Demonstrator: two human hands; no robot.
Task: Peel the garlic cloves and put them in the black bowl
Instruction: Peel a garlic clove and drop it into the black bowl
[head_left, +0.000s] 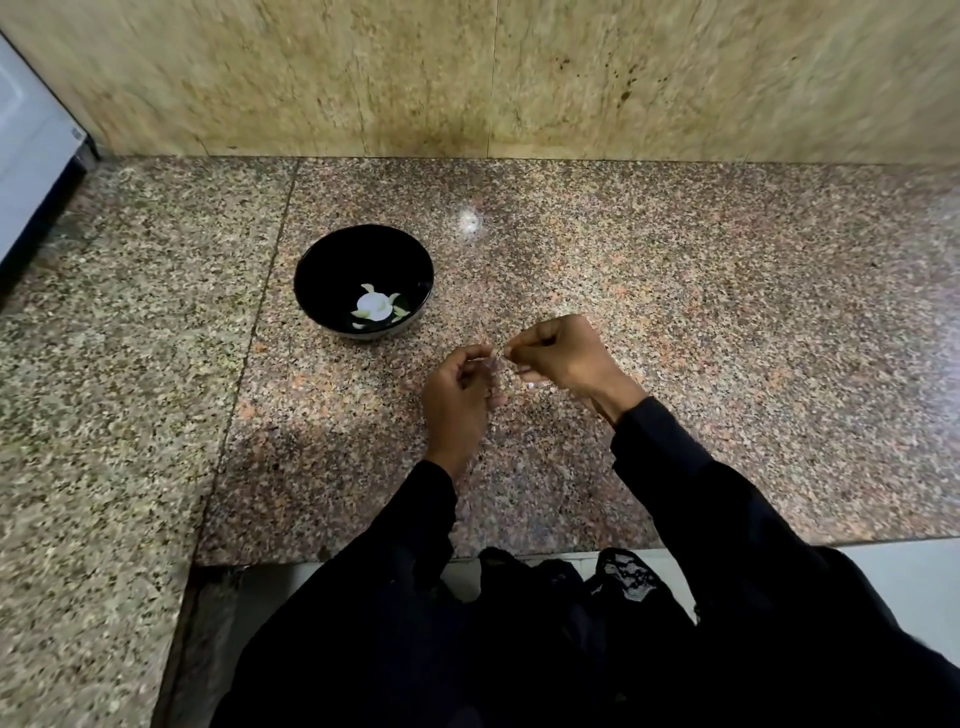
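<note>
Both your left hand (457, 395) and right hand (558, 353) pinch a tiny garlic clove (497, 354) above the table (675, 291), near the black bowl (363, 244); slippery skin could make it slip, landing outside the bowl.

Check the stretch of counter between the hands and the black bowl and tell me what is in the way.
Nothing visible. The speckled granite counter lies bare between the left hand, the right hand and the round black bowl, which sits open-topped with pale pieces inside.
</note>
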